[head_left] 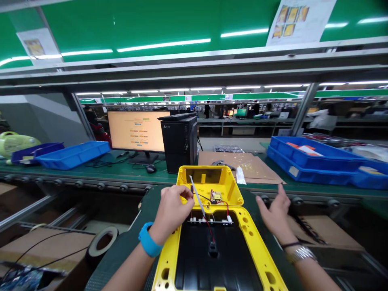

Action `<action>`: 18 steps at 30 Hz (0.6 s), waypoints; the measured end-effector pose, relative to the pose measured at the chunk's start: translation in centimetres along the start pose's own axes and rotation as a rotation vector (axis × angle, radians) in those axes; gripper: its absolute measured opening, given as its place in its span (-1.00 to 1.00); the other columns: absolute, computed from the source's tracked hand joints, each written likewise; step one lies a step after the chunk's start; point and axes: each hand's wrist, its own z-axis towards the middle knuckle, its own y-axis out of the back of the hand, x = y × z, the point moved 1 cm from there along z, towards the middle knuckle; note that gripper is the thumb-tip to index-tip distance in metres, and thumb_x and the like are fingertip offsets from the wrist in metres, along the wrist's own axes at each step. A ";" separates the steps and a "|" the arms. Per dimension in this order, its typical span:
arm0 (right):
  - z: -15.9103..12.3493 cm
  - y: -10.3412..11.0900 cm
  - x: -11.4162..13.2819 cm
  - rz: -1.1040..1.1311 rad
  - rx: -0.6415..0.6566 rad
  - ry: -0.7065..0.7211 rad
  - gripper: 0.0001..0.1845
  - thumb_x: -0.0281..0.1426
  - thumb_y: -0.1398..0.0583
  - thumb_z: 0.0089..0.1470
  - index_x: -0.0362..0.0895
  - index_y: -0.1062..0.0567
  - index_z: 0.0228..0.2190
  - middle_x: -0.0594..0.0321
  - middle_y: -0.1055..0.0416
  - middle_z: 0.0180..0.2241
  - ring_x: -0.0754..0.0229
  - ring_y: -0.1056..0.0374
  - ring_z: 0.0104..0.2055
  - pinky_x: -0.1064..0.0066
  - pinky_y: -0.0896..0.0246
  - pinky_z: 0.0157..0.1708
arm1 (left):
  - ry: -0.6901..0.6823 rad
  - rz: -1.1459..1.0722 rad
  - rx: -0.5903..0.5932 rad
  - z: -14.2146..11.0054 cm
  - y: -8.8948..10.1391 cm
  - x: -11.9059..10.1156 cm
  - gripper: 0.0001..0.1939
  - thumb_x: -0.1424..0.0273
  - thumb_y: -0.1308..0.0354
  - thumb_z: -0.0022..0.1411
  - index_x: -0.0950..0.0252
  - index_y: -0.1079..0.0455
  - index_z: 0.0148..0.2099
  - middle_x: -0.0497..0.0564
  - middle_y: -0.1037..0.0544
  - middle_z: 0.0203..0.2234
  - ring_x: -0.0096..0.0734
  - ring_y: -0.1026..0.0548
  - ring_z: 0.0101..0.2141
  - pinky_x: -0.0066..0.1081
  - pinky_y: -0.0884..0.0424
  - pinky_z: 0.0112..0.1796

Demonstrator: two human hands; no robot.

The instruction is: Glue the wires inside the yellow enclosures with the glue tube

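My left hand (176, 208), with a blue band at the wrist, is closed in a pinch over the left side of the opened yellow plastic housing (260, 252). What its fingertips hold is too small to make out; a thin dark wire (204, 198) runs close by them. A white flat ribbon cable (197, 196) rises beside the fingers from the circuit board (212, 221) at the housing's edge. Inside the upper yellow shell (235, 190) sits a small module (216, 197) with red wires. To the right of the housing, my right hand (277, 214) is open, fingers apart, holding nothing.
Behind the housing stand a black computer case (177, 145), a lit monitor (136, 129) and a mouse (150, 168). A cardboard sheet (260, 169) bears a white tube (240, 176). Blue bins (312, 169) are at right, another blue tray (75, 155) at left. A tape roll (103, 241) lies lower left.
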 end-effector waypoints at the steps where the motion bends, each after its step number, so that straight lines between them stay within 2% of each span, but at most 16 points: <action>1: 0.3 0.7 1.9 0.129 -0.001 0.049 0.03 0.01 -0.11 0.18 -0.21 0.23 0.41 -0.27 0.13 0.37 -0.26 -0.02 0.38 -0.10 -0.09 0.28 | 0.015 0.009 -0.012 -0.1 0.1 0.2 -0.89 0.52 -0.18 0.10 0.27 -0.52 -0.39 -0.01 -0.62 -0.39 -0.23 -0.55 -0.28 -0.25 -0.39 -0.15; 2: 0.6 1.4 3.9 0.281 0.048 0.094 -0.02 -0.01 -0.13 0.20 -0.08 0.23 0.41 -0.18 0.02 0.35 -0.17 -0.16 0.31 -0.04 -0.25 0.19 | 0.032 0.014 -0.015 -0.2 0.1 0.5 -0.88 0.52 -0.19 0.09 0.27 -0.55 -0.38 0.00 -0.62 -0.38 -0.21 -0.56 -0.26 -0.25 -0.40 -0.14; 3: 0.8 2.0 5.8 0.425 0.113 0.143 -0.05 -0.04 -0.16 0.22 -0.01 0.22 0.40 -0.12 -0.15 0.29 -0.11 -0.25 0.25 -0.01 -0.32 0.13 | 0.047 0.022 -0.008 -0.4 0.2 0.7 -0.87 0.51 -0.19 0.10 0.26 -0.57 -0.37 0.01 -0.63 -0.36 -0.18 -0.56 -0.23 -0.23 -0.40 -0.13; 5: 1.2 2.6 9.6 0.628 0.302 0.236 -0.12 -0.11 -0.20 0.25 0.03 0.13 0.38 -0.01 -0.37 0.12 -0.02 -0.35 0.14 0.03 -0.35 0.09 | 0.068 0.059 0.021 -0.7 0.3 1.0 -0.84 0.46 -0.20 0.15 0.23 -0.63 -0.31 0.05 -0.64 -0.31 -0.12 -0.55 -0.14 -0.16 -0.38 -0.06; 8: 1.6 2.1 14.2 0.715 0.613 0.332 -0.16 -0.19 -0.26 0.23 -0.02 0.02 0.35 0.10 -0.48 -0.11 0.05 -0.41 -0.02 0.05 -0.37 0.04 | 0.054 0.154 0.093 -1.0 0.8 1.1 -0.79 0.38 -0.16 0.24 0.19 -0.66 -0.23 0.09 -0.63 -0.24 -0.01 -0.47 -0.01 -0.03 -0.30 0.01; 12: 2.0 -1.2 18.1 0.779 0.936 0.431 -0.17 -0.33 -0.31 0.15 -0.08 -0.02 0.30 0.28 -0.45 -0.30 0.19 -0.40 -0.26 0.20 -0.38 -0.13 | 0.002 0.214 0.189 -1.7 1.4 0.8 -0.68 0.37 -0.03 0.35 0.17 -0.64 -0.23 0.10 -0.57 -0.21 0.00 -0.38 0.00 0.04 -0.26 0.00; 15: 2.1 -4.5 19.5 0.766 1.106 0.475 -0.21 -0.44 -0.30 0.12 -0.11 -0.04 0.26 0.32 -0.45 -0.32 0.24 -0.38 -0.29 0.27 -0.34 -0.19 | 0.012 0.214 0.164 -2.5 1.5 1.2 -0.63 0.36 0.05 0.38 0.14 -0.63 -0.10 0.14 -0.46 -0.07 0.04 -0.29 0.07 0.08 -0.26 0.03; 18: 1.9 -7.5 20.2 0.687 1.238 0.505 -0.23 -0.48 -0.29 0.11 -0.11 -0.05 0.23 0.34 -0.45 -0.33 0.25 -0.37 -0.30 0.32 -0.31 -0.23 | 0.079 0.112 0.139 -3.2 1.1 2.3 -0.59 0.32 0.08 0.39 0.14 -0.60 0.00 0.17 -0.32 0.09 0.07 -0.15 0.21 0.11 -0.21 0.16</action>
